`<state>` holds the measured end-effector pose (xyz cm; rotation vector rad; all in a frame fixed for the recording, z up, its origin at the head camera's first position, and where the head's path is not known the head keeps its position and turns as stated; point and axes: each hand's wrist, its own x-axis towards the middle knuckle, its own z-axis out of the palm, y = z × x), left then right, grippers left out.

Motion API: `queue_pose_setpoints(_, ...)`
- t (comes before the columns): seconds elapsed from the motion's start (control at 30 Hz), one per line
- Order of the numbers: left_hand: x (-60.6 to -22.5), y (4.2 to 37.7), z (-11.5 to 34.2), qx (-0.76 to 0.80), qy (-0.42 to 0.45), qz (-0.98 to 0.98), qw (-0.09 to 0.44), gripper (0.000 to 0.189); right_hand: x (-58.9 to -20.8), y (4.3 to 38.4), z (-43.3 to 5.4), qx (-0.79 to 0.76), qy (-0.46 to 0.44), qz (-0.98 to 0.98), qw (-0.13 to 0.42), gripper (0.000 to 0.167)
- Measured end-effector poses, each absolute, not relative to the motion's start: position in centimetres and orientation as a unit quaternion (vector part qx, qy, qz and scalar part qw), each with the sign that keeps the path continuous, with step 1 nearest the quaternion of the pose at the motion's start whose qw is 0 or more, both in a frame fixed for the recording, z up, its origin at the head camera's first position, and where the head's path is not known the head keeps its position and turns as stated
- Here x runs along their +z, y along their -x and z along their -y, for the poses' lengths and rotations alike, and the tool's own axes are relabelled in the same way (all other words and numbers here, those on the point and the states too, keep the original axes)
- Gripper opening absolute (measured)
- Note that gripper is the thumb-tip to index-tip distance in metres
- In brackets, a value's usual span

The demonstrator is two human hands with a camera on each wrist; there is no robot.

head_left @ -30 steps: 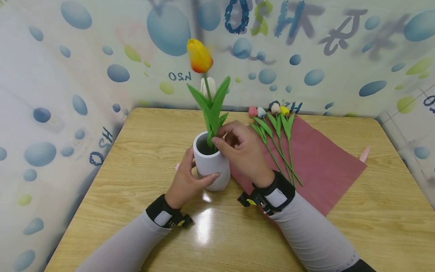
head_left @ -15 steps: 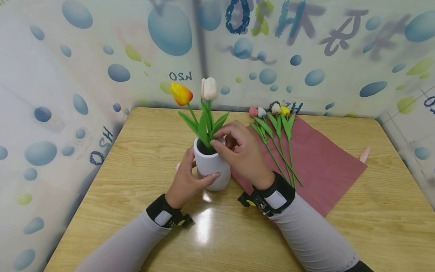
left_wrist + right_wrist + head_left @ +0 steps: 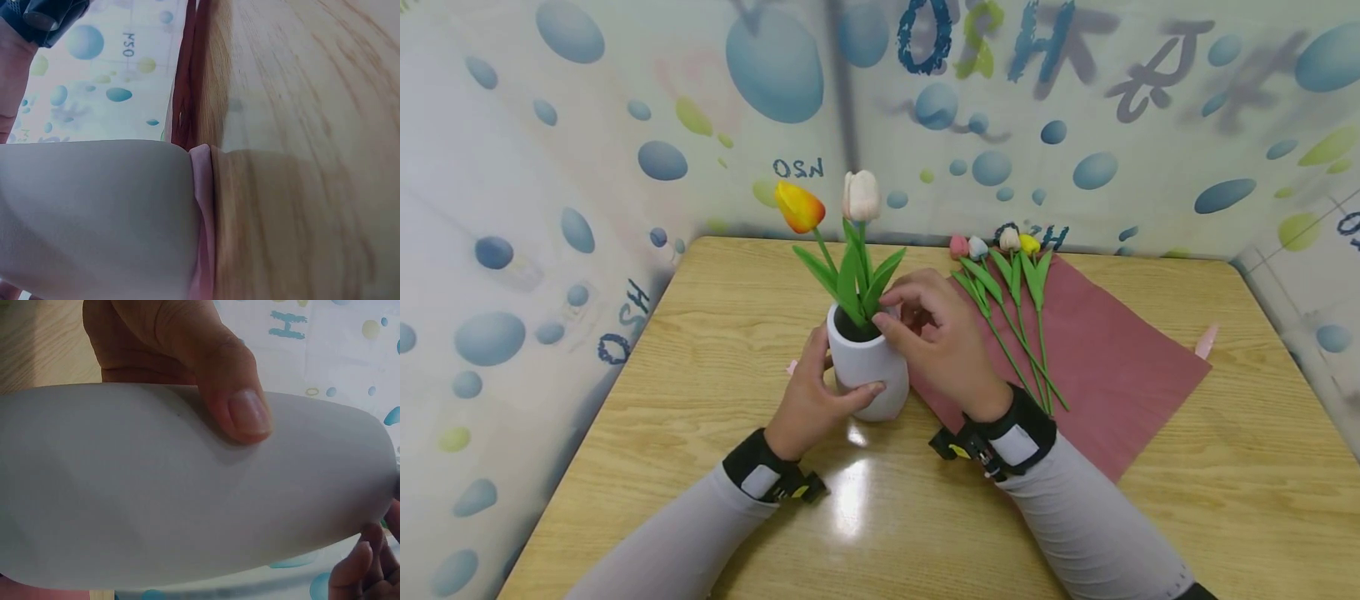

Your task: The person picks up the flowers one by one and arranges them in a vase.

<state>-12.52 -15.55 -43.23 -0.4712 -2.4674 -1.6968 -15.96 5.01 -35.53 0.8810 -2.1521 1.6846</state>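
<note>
A white vase stands on the table, with my left hand gripping its side, thumb across the front. The right wrist view shows that thumb lying on the vase wall. Out of the vase rise a yellow-orange tulip, leaning left, and a pale pink-white tulip, nearly upright. My right hand is at the vase's right rim beside the green leaves, thumb and forefinger slightly apart with nothing between them. The lower stems are hidden inside the vase.
Right of the vase, a dusky red wrapping sheet lies on the wooden table. Several tulips in pink, blue, white and yellow lie across it. A patterned backdrop rises behind the table.
The yellow-orange tulip has dropped lower into the vase and tipped left, uncovering the pale tulip. My right hand has let go and drawn slightly right. The left hand has stayed put.
</note>
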Motion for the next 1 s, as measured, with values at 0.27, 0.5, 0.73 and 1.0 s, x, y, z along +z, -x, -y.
queue_pose_setpoints(0.27,-43.1,12.5,15.5,-0.558,0.149,0.814,0.052,0.095,-35.4,16.2,-7.0,0.587,-0.27,0.751,0.135,0.017)
queue_pose_setpoints(0.5,-43.1,12.5,15.6,-0.555,0.164,0.814,0.058,0.093,-34.9,17.5,-10.0,0.595,-0.215,0.757,0.165,0.017)
queue_pose_setpoints(0.73,-43.2,12.5,15.6,-0.554,0.169,0.813,0.065,0.093,-34.5,18.6,-12.9,0.616,-0.156,0.749,0.185,0.017)
queue_pose_setpoints(1.0,-43.3,12.6,15.6,-0.553,0.167,0.814,0.065,0.093,-35.2,20.4,-16.3,0.592,-0.072,0.778,0.198,0.02)
